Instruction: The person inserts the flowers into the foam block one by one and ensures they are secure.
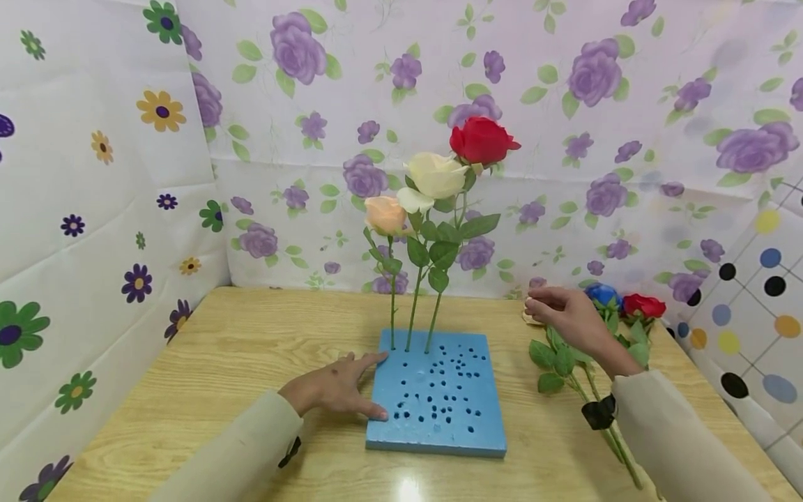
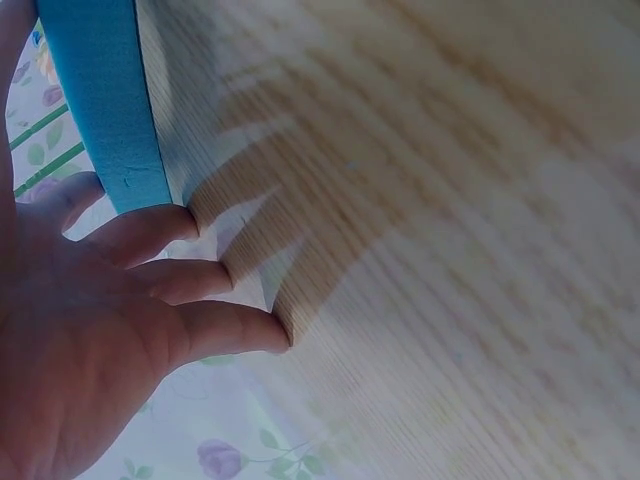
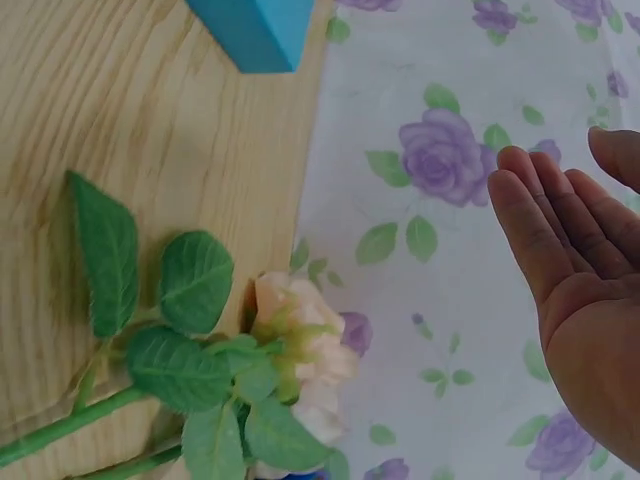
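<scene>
A blue foam block (image 1: pixel 439 436) dotted with many holes lies on the table. Three artificial roses stand upright along its far left part: a peach rose (image 1: pixel 385 215), a taller white rose (image 1: pixel 436 176) and a red rose (image 1: pixel 482 141), the highest. My left hand (image 1: pixel 335 387) has its fingers spread, thumb and index touching the block's left side. Over the loose flowers at the right is my right hand (image 1: pixel 574 321), its fingers extended and holding nothing. In the right wrist view, a pale peach rose (image 3: pixel 290 320) lies below that hand, which is apart from it.
A blue rose (image 1: pixel 603 296) and a red rose (image 1: pixel 643 305) lie at the table's back right, their stems pointing toward the front and partly hidden by my right arm. Behind the wooden table (image 1: pixel 270 328) hangs a flowered cloth (image 1: pixel 401 90), with more patterned cloth on both sides.
</scene>
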{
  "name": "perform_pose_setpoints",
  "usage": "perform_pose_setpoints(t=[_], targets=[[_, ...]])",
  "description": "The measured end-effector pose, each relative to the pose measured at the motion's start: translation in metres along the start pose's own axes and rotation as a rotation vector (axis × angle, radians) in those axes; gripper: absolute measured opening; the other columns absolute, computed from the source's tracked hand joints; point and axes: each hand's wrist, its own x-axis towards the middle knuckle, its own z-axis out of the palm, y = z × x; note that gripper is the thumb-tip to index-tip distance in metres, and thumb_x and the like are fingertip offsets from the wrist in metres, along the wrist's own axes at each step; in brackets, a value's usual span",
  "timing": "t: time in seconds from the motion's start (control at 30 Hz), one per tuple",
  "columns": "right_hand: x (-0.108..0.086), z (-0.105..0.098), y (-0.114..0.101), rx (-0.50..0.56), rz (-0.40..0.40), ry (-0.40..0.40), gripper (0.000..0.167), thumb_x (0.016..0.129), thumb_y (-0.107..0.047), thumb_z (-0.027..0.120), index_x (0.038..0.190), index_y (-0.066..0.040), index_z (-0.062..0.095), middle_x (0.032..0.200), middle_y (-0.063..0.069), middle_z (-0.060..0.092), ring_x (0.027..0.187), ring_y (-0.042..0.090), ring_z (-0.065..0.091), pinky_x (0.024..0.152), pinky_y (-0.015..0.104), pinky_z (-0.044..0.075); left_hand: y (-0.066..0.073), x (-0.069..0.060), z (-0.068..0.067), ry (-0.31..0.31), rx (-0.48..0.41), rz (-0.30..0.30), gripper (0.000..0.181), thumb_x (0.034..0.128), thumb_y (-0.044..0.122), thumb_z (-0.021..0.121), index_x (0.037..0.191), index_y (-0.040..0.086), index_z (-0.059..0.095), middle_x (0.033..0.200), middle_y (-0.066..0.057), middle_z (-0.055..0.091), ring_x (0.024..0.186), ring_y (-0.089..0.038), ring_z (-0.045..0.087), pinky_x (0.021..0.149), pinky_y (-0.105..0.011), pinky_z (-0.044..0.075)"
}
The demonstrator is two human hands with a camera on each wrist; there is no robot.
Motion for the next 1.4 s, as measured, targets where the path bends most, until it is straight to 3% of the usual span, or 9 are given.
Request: perform_pose_setpoints(t=[0.13, 0.2, 0.43, 0.53, 0.7, 0.97, 1.4], targets=[[-0.006, -0.004, 0.010, -0.003, 0.030, 0.008, 0.048, 0.105, -0.027, 0.055, 0.139, 0.008, 0.052, 0.124, 0.024, 0.064, 0.107, 0.028, 0.068, 0.084, 0.028, 0.057, 0.001, 0.000, 0.000, 0.000, 0.003, 0.000, 0.108, 0.0739, 0.064, 0.079, 0.160, 0.030, 0.024, 0.161, -0.015, 0.027, 0.148, -0.047, 0.012, 0.110, -0.070, 0.021], [-0.009, -0.007, 0.017, 0.012, 0.043, 0.008, 0.050, 0.105, -0.027, 0.055, 0.139, 0.009, 0.051, 0.125, 0.026, 0.063, 0.107, 0.030, 0.067, 0.084, 0.027, 0.057, 0.001, 0.000, 0.000, -0.001, 0.001, -0.001, 0.107, 0.0741, 0.064, 0.079, 0.160, 0.030, 0.025, 0.161, -0.015, 0.027, 0.148, -0.047, 0.011, 0.110, -0.070, 0.021], [-0.022, -0.022, 0.038, 0.035, 0.094, 0.028, 0.052, 0.105, -0.029, 0.055, 0.139, 0.010, 0.050, 0.123, 0.028, 0.063, 0.097, 0.007, 0.069, 0.082, 0.023, 0.056, 0.002, 0.002, -0.002, -0.008, 0.002, -0.007, 0.107, 0.0745, 0.063, 0.079, 0.160, 0.030, 0.024, 0.162, -0.013, 0.026, 0.148, -0.047, 0.010, 0.110, -0.071, 0.021], [-0.027, -0.028, 0.044, 0.056, 0.123, 0.037, 0.055, 0.104, -0.032, 0.056, 0.139, 0.010, 0.049, 0.123, 0.029, 0.063, 0.096, 0.005, 0.069, 0.082, 0.023, 0.056, 0.002, 0.002, -0.002, -0.006, 0.009, -0.007, 0.107, 0.0744, 0.063, 0.079, 0.160, 0.030, 0.024, 0.162, -0.013, 0.026, 0.148, -0.047, 0.010, 0.110, -0.071, 0.021], [-0.035, -0.036, 0.053, 0.041, 0.197, 0.041, 0.065, 0.102, -0.040, 0.056, 0.144, 0.008, 0.045, 0.124, 0.027, 0.063, 0.103, 0.016, 0.070, 0.086, 0.028, 0.056, 0.002, 0.003, -0.003, -0.005, 0.016, -0.002, 0.107, 0.0745, 0.064, 0.079, 0.160, 0.030, 0.024, 0.162, -0.014, 0.027, 0.148, -0.047, 0.010, 0.110, -0.071, 0.021], [-0.047, -0.034, 0.075, 0.045, 0.224, -0.006, 0.059, 0.104, -0.029, 0.057, 0.142, 0.013, 0.043, 0.129, 0.032, 0.058, 0.109, 0.035, 0.066, 0.088, 0.038, 0.056, 0.001, 0.003, -0.003, -0.006, 0.012, -0.001, 0.106, 0.0749, 0.063, 0.079, 0.160, 0.030, 0.025, 0.162, -0.013, 0.026, 0.148, -0.047, 0.010, 0.110, -0.071, 0.021], [-0.069, -0.032, 0.103, -0.026, 0.321, -0.056, 0.063, 0.103, -0.030, 0.059, 0.141, 0.017, 0.042, 0.127, 0.032, 0.059, 0.108, 0.038, 0.066, 0.088, 0.046, 0.056, 0.002, 0.001, -0.001, -0.012, -0.001, -0.001, 0.106, 0.0752, 0.062, 0.080, 0.160, 0.030, 0.024, 0.162, -0.013, 0.026, 0.148, -0.047, 0.010, 0.109, -0.072, 0.021]])
